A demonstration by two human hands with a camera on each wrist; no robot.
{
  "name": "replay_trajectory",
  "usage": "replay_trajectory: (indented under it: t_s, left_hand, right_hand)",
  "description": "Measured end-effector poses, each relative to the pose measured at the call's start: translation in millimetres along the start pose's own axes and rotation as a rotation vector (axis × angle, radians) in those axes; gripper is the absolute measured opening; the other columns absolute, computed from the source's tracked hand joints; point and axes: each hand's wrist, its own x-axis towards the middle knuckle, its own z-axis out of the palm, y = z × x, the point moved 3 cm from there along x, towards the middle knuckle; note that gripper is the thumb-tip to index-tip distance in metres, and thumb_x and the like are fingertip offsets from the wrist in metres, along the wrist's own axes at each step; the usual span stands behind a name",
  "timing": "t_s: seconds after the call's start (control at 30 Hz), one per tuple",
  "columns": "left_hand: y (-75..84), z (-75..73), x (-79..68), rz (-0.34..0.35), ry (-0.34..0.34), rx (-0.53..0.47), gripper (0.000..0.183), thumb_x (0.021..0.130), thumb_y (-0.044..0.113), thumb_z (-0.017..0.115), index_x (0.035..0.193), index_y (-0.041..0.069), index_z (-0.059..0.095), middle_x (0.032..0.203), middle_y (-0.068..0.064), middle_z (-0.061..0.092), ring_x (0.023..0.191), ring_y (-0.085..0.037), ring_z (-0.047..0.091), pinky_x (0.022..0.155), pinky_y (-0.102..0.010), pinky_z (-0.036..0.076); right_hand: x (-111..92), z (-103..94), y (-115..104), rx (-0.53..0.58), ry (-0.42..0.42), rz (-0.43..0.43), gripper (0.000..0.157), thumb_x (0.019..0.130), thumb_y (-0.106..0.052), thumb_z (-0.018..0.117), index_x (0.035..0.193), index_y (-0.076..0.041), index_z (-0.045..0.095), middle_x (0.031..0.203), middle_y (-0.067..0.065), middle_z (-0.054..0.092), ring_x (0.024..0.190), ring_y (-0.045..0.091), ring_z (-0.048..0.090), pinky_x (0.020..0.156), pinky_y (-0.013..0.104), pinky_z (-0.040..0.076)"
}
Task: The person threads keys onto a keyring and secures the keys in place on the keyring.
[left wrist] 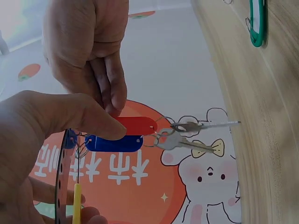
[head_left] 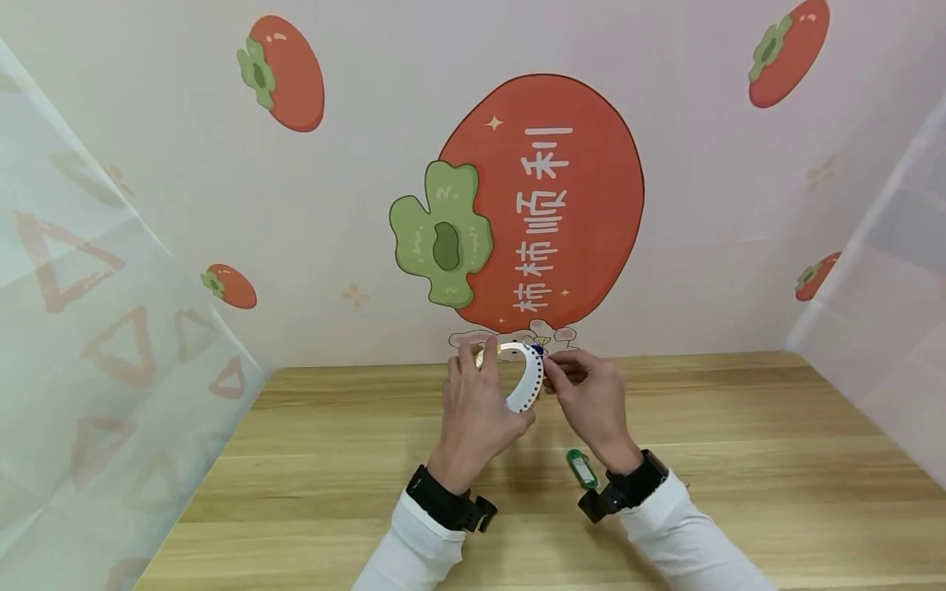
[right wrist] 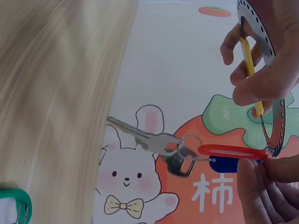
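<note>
My left hand [head_left: 476,410] holds up a white perforated ring [head_left: 529,379], its fingers and thumb spread around it. A yellow handle [right wrist: 248,58] on a thin wire sits inside the ring. At the ring's right edge my right hand [head_left: 594,402] pinches the end of a red key tag [right wrist: 229,151]. Beside that tag hangs a blue key tag [left wrist: 114,143], close to the ring's rim. Each tag carries a key on a split ring; one silver key [right wrist: 145,137] shows plainly. The fingertips hide where the red tag meets the ring.
On the wooden table [head_left: 332,460], a green key tag [head_left: 582,469] lies below the right hand, near the wrist. Behind the table's far edge stands a wall [head_left: 355,164] printed with persimmons. Patterned sheets [head_left: 89,287] stand at both sides.
</note>
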Motion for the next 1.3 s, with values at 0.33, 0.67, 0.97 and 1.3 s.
replay_trajectory:
  t_s: [0.33,0.67,0.97,1.3]
  left_hand:
    - [2.5,1.0,-1.2,-0.004,-0.01,0.007,0.104,0.059,0.033,0.096,0.144,-0.001,0.047,0.134,-0.023,0.048,0.109,-0.041,0.052,0.083,-0.051,0.05]
    - [2.0,-0.1,-1.5,0.053,-0.015,0.011,0.104,0.057,0.029,0.097,0.143,-0.001,0.048,0.133,-0.022,0.047,0.107,-0.039,0.051,0.078,-0.051,0.051]
    - [-0.4,-4.6,-0.9,0.085,-0.037,-0.001,0.102,0.057,0.024,0.096,0.145,0.005,0.047,0.135,-0.017,0.043,0.111,-0.036,0.047,0.077,-0.049,0.047]
    - [1.3,-2.8,-1.9,0.053,-0.019,-0.023,0.101,0.057,0.028,0.096,0.142,0.0,0.049,0.133,-0.021,0.047,0.109,-0.039,0.051,0.081,-0.054,0.05]
  right_hand:
    - [-1,-3.8,-1,0.137,0.038,0.094,0.008,0.09,-0.005,0.077,0.093,0.003,0.077,0.082,0.015,0.074,0.067,0.028,0.073,0.059,0.028,0.058]
    - [1,-7.8,0,0.017,0.019,-0.106,0.006,0.085,0.003,0.079,0.091,0.002,0.079,0.079,0.009,0.075,0.064,0.023,0.072,0.06,0.016,0.053]
    - [7,-13.7,0,-0.019,-0.067,-0.224,0.008,0.084,0.006,0.078,0.089,0.001,0.079,0.078,0.006,0.074,0.062,0.021,0.071,0.06,0.018,0.054]
    - [6,-12.8,-2,-0.043,-0.061,-0.225,0.009,0.083,0.007,0.079,0.09,0.001,0.077,0.078,0.006,0.074,0.062,0.014,0.069,0.058,0.023,0.055]
